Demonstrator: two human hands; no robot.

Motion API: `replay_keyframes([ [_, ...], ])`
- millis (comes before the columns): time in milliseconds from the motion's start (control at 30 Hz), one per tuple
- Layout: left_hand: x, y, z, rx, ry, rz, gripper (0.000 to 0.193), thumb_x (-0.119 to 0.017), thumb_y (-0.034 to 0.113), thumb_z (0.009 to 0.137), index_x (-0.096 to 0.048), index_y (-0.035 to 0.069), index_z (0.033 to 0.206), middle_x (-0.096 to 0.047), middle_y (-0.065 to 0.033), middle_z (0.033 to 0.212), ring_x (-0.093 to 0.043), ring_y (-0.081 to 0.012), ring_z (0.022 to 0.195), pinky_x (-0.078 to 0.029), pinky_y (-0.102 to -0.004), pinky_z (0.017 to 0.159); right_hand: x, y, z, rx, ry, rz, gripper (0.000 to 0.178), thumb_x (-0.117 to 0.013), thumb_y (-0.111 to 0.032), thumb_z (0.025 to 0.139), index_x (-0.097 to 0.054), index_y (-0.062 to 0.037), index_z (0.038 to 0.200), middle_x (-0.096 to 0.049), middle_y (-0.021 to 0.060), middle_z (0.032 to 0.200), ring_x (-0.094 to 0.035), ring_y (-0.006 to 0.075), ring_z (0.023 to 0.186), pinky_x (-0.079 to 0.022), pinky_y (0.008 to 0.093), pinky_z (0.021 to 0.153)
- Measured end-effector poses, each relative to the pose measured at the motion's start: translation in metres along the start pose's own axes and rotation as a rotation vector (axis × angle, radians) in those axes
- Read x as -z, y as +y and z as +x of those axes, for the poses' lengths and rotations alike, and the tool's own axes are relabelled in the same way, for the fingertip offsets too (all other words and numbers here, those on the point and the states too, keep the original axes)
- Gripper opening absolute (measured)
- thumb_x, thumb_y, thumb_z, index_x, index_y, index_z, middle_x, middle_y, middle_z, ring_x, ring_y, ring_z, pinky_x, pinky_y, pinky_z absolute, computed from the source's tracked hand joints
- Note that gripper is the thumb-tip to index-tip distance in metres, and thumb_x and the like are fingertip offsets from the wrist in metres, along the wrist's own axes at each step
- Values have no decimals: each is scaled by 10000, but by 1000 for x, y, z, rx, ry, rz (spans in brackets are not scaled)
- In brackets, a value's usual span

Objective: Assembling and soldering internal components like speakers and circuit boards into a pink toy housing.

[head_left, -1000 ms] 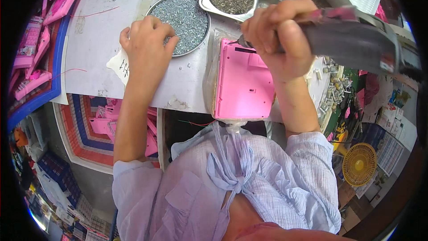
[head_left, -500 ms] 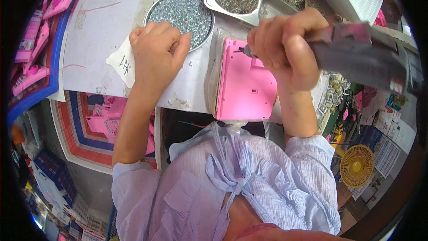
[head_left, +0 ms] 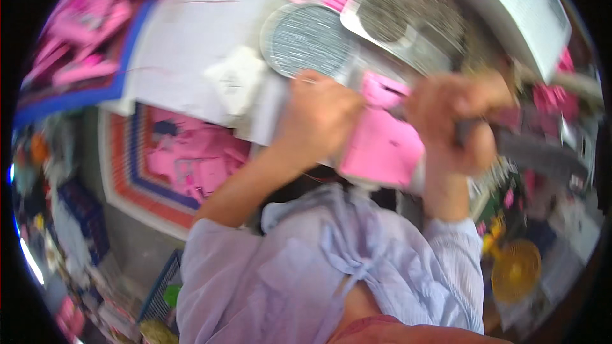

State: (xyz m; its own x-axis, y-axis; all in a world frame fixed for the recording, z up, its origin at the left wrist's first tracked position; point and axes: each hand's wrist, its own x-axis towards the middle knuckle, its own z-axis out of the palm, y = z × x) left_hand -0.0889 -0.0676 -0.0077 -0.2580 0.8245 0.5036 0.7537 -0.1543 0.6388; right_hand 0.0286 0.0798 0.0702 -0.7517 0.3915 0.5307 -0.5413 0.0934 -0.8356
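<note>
Head view. Pink panel (head_left: 386, 153): between hands. Right hand (head_left: 456, 114), right of panel: clamped on dark tool (head_left: 542, 156). Left hand (head_left: 322, 114), left of panel: curled, hold cannot be told. Beyond panel: round dish (head_left: 265, 41), silvery bits; tray (head_left: 354, 22), brownish bits. Left of panel: bin (head_left: 121, 159), pink parts; paper (head_left: 237, 83), writing blurred.

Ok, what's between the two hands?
In the head view, the pink panel lies between the left hand and the right hand, which grips a dark handheld tool. Blur hides whether the left hand touches the panel.
</note>
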Motion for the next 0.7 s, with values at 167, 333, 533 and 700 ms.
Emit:
replay_keyframes([
  [167, -8, -2, 0, 0, 72, -96, 117, -779, 144, 799, -690, 122, 872, -678, -7, 838, -642, -195, 838, -390, -458, 949, -2, -9, -6, 78, 107, 69, 308, -665, -332, 1011, -525, -59, 1030, -482, -5, 586, -481, 143, 489, -405, 317, 484],
  [333, -4, 10, -10, -81, 178, -11, 133, -789, 161, 783, -662, 150, 820, -601, 9, 761, -607, -187, 807, -365, -468, 969, -18, -20, -14, 53, 79, 125, 247, -652, -286, 1014, -525, -75, 1028, -479, -16, 597, -442, 127, 497, -386, 310, 522],
  [533, -2, -7, 6, -158, -82, -152, 228, -807, 323, 752, -723, 131, 841, -673, -46, 840, -634, -244, 921, -389, -515, 988, -6, -16, -25, 63, 123, 183, 185, -574, -262, 1034, -550, -81, 1068, -456, -28, 589, -428, 118, 498, -341, 290, 503],
  [700, 17, -93, 45, 220, -287, 674, 232, -652, 276, 908, -798, 99, 879, -707, -147, 975, -635, -340, 999, -426, -574, 908, -1, -26, -38, 7, 136, 126, 218, -598, -227, 998, -502, -40, 1057, -479, 52, 641, -462, 170, 554, -367, 347, 482],
])
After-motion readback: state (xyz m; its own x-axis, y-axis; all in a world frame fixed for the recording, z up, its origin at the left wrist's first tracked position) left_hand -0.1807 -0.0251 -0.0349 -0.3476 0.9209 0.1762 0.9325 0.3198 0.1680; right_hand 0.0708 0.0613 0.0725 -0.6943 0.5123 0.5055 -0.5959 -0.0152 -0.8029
